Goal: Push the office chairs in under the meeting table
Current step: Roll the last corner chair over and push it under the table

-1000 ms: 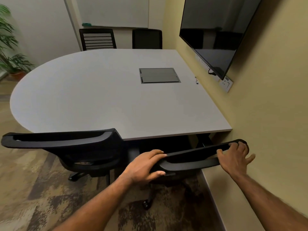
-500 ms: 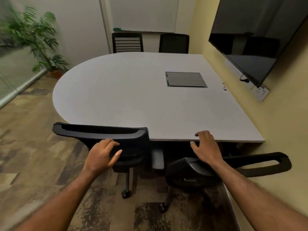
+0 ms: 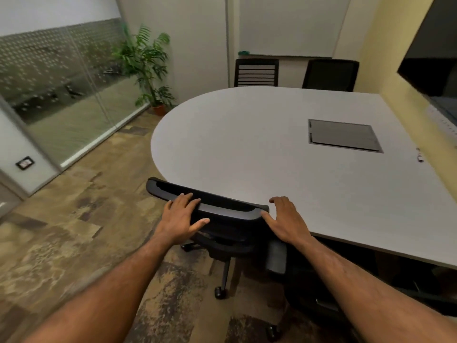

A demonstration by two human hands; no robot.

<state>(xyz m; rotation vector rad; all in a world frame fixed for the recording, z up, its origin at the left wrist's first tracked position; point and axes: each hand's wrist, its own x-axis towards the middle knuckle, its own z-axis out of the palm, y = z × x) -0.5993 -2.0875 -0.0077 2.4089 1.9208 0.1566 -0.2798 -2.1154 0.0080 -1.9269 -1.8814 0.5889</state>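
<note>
At the far left stands a frosted glass partition, and beside it a potted plant on the patterned carpet, beyond the worktop's rounded left end.

The left hand rests on the top rail of the near office chair. Its fingers are straight and slightly spread over the rail, with the thumb stretched out below it.

This chair stands at the near edge of the worktop, where the rounded end begins. Its back rail overlaps that edge, and its castors are on the carpet.

The right hand is at the rail's right end. Its thumb touches the rail's corner, and its fingers lie relaxed and close together over the worktop's near edge, gripping nothing.

A slatted chair and a mesh chair stand side by side at the far edge, below a whiteboard.

A grey cable hatch is set into the worktop toward its right edge.

A second near chair sits in shadow under the near edge, lower right.

A dark screen hangs on the yellow wall along the right edge.
</note>
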